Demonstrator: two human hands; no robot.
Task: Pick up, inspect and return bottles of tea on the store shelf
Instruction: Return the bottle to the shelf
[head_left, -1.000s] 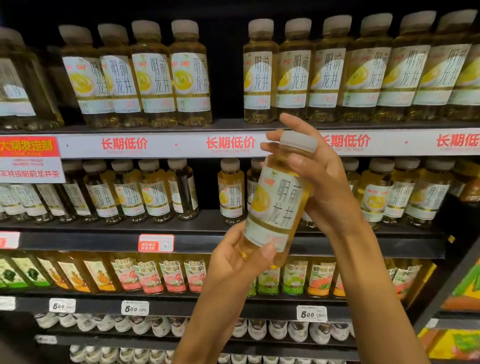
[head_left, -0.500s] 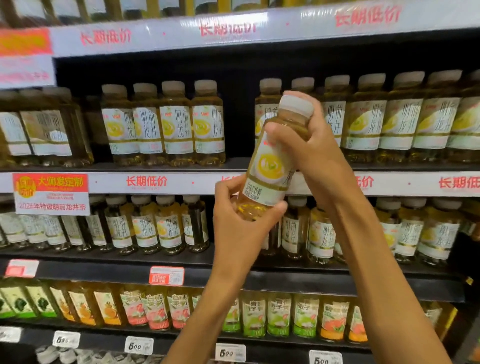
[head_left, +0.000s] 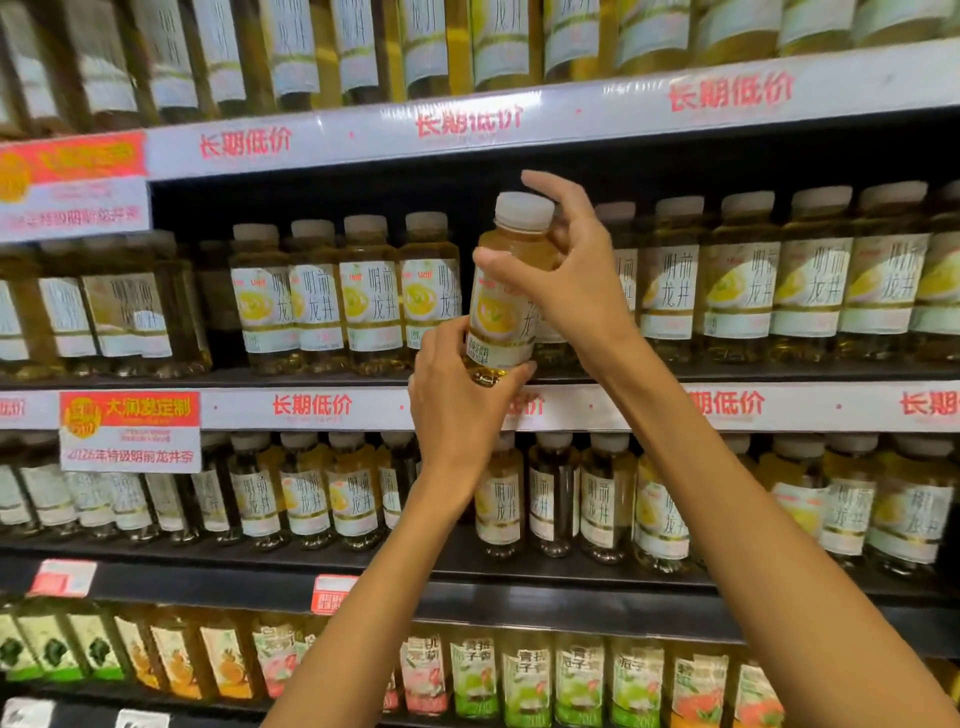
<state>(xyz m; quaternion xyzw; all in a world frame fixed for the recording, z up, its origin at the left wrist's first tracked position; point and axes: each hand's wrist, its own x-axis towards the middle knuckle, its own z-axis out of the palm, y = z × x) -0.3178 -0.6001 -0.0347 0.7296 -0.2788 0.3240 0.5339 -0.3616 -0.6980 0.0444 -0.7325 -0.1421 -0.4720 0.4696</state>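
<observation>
Two hands around one near-upright tea bottle (head_left: 501, 306), cap up: left hand (head_left: 457, 395) gripping base, right hand (head_left: 571, 280) gripping shoulder.

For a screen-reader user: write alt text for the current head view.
Two bare hands hold one tea bottle upright in front of a store shelf: the left hand grips its base, the right hand pinches its neck below the white cap. Rows of matching yellow-labelled bottles fill the shelves behind, above red-lettered price strips.

Held bottle (head_left: 501, 306): amber tea, white cap, white-yellow label; red-lettered shelf strip (head_left: 363, 408)
</observation>
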